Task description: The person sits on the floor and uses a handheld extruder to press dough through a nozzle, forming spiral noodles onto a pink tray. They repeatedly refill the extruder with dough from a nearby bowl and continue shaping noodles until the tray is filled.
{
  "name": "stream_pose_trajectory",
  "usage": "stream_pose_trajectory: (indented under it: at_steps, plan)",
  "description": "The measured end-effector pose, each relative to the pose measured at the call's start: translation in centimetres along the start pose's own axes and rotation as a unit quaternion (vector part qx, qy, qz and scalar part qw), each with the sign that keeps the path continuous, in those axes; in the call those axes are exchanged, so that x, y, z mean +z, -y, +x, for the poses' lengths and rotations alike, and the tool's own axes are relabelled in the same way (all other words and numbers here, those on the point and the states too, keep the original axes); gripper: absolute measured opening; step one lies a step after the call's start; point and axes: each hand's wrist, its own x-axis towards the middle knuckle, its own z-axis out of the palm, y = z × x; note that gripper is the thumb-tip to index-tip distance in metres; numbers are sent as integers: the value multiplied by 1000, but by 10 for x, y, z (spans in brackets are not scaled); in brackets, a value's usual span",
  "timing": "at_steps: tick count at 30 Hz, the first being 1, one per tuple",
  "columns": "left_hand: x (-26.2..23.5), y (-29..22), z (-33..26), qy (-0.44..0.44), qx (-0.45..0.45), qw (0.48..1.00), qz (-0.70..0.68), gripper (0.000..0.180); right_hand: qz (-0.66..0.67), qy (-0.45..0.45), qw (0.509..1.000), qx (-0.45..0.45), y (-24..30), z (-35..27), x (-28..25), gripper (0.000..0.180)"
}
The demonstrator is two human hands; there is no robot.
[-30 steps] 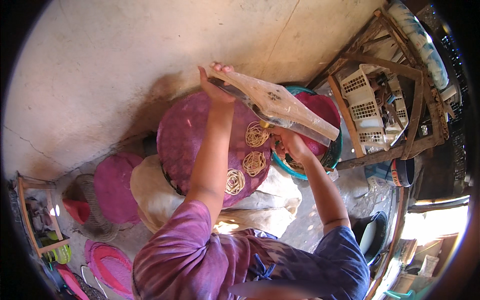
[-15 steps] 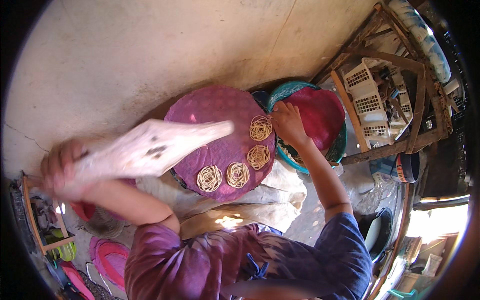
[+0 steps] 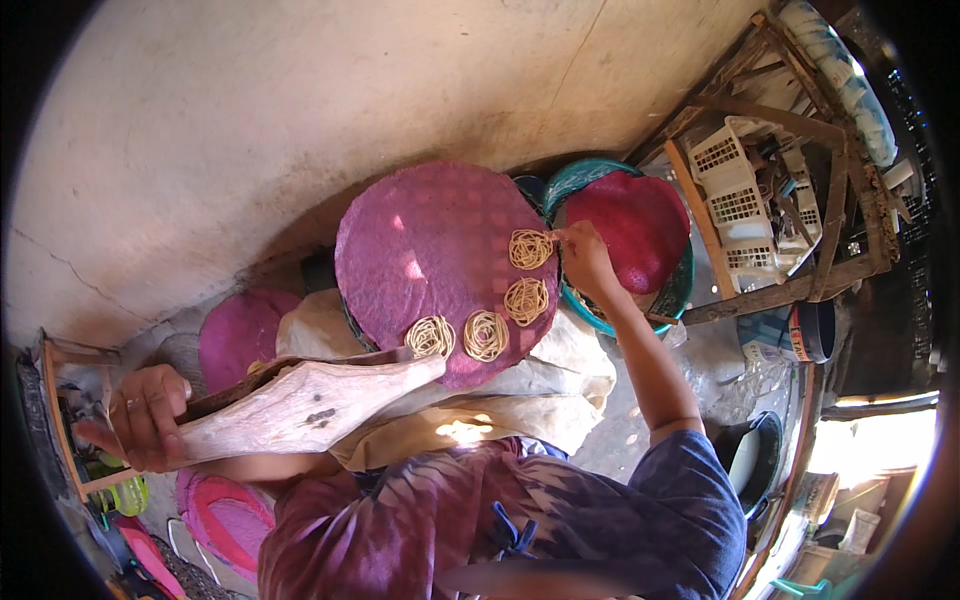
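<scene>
My left hand (image 3: 148,418) is wrapped round one end of a long pale wooden tool (image 3: 310,408) with a tapered tip. A darker wooden piece lies along its upper side. The tip reaches over the near left edge of a round board covered in purple cloth (image 3: 430,220). Several nests of coiled pale strands lie on the cloth, among them one nest (image 3: 430,338) close to the tip and another (image 3: 529,249) at the right edge. Beside that right nest, my right hand (image 3: 588,262) has its fingers pinched together; what they hold, if anything, is hidden.
At the right of the board stands a teal basin (image 3: 683,285) with a dark pink cloth (image 3: 630,225) over it. A wooden frame (image 3: 780,290) and white plastic baskets (image 3: 735,190) are farther right. Pale cloth (image 3: 570,375) drapes below the board. A wall (image 3: 300,110) rises behind.
My left hand has brought the wooden tool down toward me, from over the cloth to its near left edge. My right hand has shifted slightly right and down, still by the right nest.
</scene>
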Motion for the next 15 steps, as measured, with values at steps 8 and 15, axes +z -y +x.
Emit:
stream_pose_trajectory:
  at_steps: [8,15]
  plan:
    - [8,19,26,105,-6,990,-93,75,-224,-18,971,-78,25,-27,-13,35]
    - [19,21,24,91,-23,993,-73,79,-173,-21,983,-55,6,-2,3,30]
